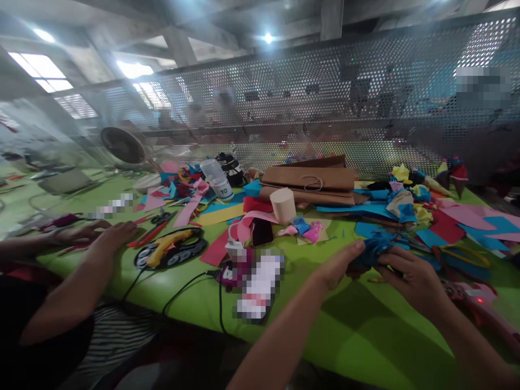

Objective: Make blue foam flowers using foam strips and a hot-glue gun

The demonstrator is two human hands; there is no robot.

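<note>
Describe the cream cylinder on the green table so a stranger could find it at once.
On the green table, find the brown bundle below the perforated screen. In front stands the cream cylinder: plain and upright, unlike the flat, bright paper strips beside it.

A green desk spreads beneath the fingers, a lit phone lying to their left near a white plug adapter and a dark phone. Beyond these, still left of the fingers, stand a cream cylinder and a tilted clear plastic cup. Folded brown paper lies past the fingers, before a perforated metal screen. Well apart to their left are a yellow-and-black object, a co-worker and a round fan.
</note>
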